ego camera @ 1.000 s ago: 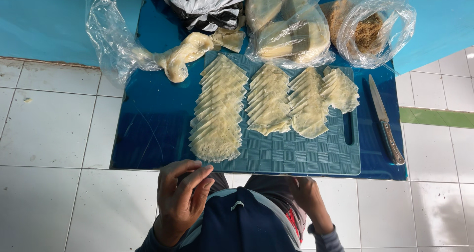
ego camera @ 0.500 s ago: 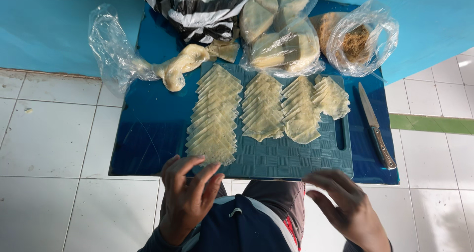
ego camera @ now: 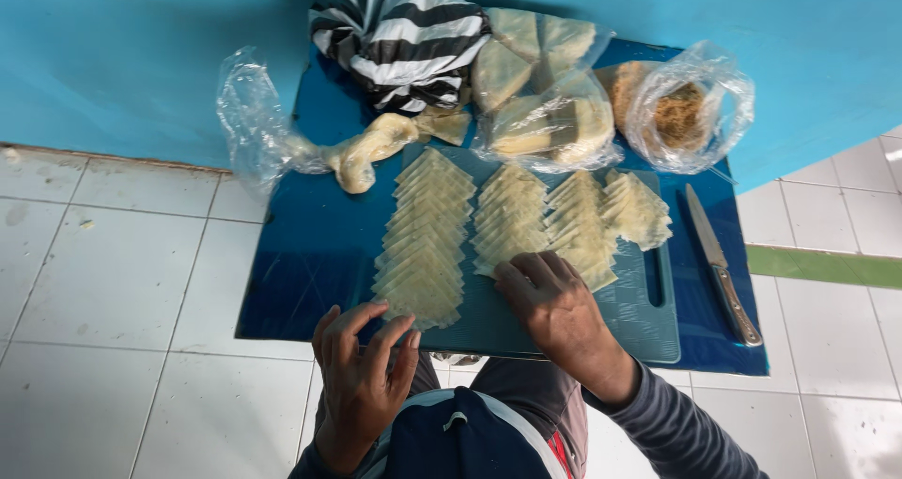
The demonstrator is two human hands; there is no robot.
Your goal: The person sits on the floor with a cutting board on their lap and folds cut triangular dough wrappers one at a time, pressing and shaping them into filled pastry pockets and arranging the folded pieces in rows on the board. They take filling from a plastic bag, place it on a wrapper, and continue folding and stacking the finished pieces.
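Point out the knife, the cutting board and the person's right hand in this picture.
knife (ego camera: 720, 265): head view, where blade meets handle.
cutting board (ego camera: 628, 323): head view, bare corner near its slot.
right hand (ego camera: 554, 305): head view, back of the hand.

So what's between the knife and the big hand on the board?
In the head view, between the knife and the right hand lies the cutting board with its handle slot, and the last pastry row's end.

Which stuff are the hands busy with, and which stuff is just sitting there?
Busy with:
right hand on the pastry sheet rows
left hand, open, near them
cutting board

Just sitting:
knife
striped cloth
plastic bags
blue mat
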